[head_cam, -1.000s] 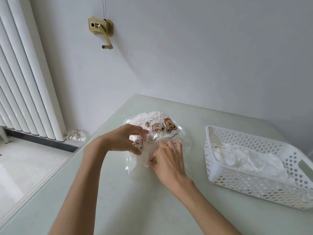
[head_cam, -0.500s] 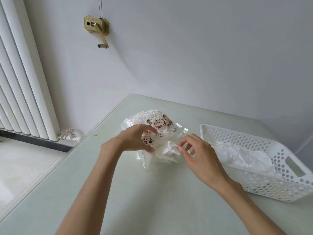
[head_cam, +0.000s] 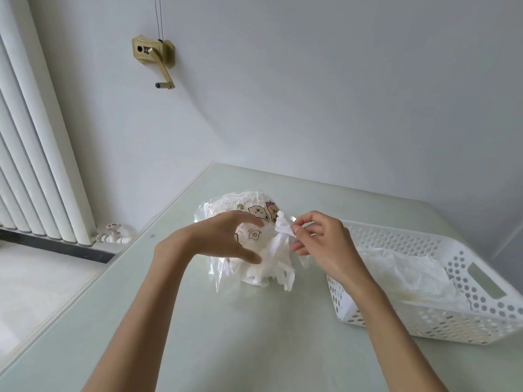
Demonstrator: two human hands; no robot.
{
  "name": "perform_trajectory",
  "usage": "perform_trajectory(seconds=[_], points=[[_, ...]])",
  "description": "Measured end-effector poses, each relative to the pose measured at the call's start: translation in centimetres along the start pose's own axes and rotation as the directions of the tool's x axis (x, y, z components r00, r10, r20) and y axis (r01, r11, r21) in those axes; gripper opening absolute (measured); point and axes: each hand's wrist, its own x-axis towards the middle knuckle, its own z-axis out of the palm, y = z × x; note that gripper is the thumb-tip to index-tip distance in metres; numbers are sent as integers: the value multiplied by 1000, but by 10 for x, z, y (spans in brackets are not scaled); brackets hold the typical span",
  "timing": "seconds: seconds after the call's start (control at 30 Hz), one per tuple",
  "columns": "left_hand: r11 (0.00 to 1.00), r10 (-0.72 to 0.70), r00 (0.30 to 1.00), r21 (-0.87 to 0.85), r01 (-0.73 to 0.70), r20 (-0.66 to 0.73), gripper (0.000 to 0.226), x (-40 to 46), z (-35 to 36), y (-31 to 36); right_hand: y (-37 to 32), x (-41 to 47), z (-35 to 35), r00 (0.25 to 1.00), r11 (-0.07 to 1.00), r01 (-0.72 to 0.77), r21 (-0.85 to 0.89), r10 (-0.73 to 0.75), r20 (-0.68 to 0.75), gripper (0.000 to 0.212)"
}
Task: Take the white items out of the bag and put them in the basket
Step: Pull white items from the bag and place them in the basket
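A clear plastic bag (head_cam: pixel 226 203) with cartoon animal prints sits at the middle of the pale green table, stuffed with crumpled white items. My left hand (head_cam: pixel 226 239) grips the bag's front from the left, fingers and thumb curled round it. My right hand (head_cam: pixel 322 241) pinches the top corner of a thin white item (head_cam: pixel 278 244) that trails down out of the bag's right side. The white perforated basket (head_cam: pixel 481 281) stands to the right with crumpled white items (head_cam: pixel 404 275) lying inside it.
The table (head_cam: pixel 254 335) meets a white wall at the back. Its left edge drops to the floor, where a white radiator (head_cam: pixel 34 154) with a valve stands. A brass crank handle (head_cam: pixel 154 56) is fixed high on the wall.
My right hand has risen from the bag's lower opening up to its right side, drawing a white item up and partly out. My left hand keeps its hold on the bag.
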Motion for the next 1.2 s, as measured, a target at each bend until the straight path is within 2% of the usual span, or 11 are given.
perform_trajectory(seconds=[0.1, 0.27, 0.33, 0.43, 0.53, 0.6, 0.67, 0.73, 0.9, 1.03, 1.2], points=[[988, 83, 995, -127, -90, -57, 75, 1, 1, 16, 2, 3, -5, 991, 986, -118, 114, 110, 76, 8], [967, 125, 947, -179, -183, -294, 17, 16, 16, 27, 3, 3, -13, 952, 944, -249, 216, 198, 234, 19], [975, 89, 932, -159, -153, -352, 12, 18, 18, 27, 5, -1, -18, 942, 968, -222, 115, 182, 283, 19], [976, 42, 931, -186, -116, -363, 17, 16, 16, 25, 11, -2, -15, 989, 976, -53, -211, 80, 123, 21], [957, 33, 929, -255, -136, -369, 20, 16, 17, 27, 14, -3, -5, 998, 944, 47, -326, -55, -14, 13], [934, 58, 938, -313, -172, -341, 28, 14, 17, 32, 16, -1, -3, 995, 958, 52, -284, -73, -62, 15], [921, 108, 970, -347, -180, -217, 37, 11, 16, 33, 17, 2, -4, 994, 976, 48, -214, -68, -90, 14], [971, 77, 990, -218, -100, -115, 53, 11, 20, 29, 16, 4, -6, 992, 991, 37, -130, -52, -119, 11], [998, -29, 985, 50, 38, -170, 59, 19, 35, 21, 15, 7, -19, 984, 999, 20, 38, -13, -175, 10], [995, -60, 981, 70, 74, -184, 55, 24, 40, 13, 13, 7, -33, 980, 995, 19, 100, 1, -200, 9], [985, -82, 979, 136, 108, -187, 53, 28, 45, 10, 10, 9, -51, 942, 984, 54, 170, 6, -336, 13]])
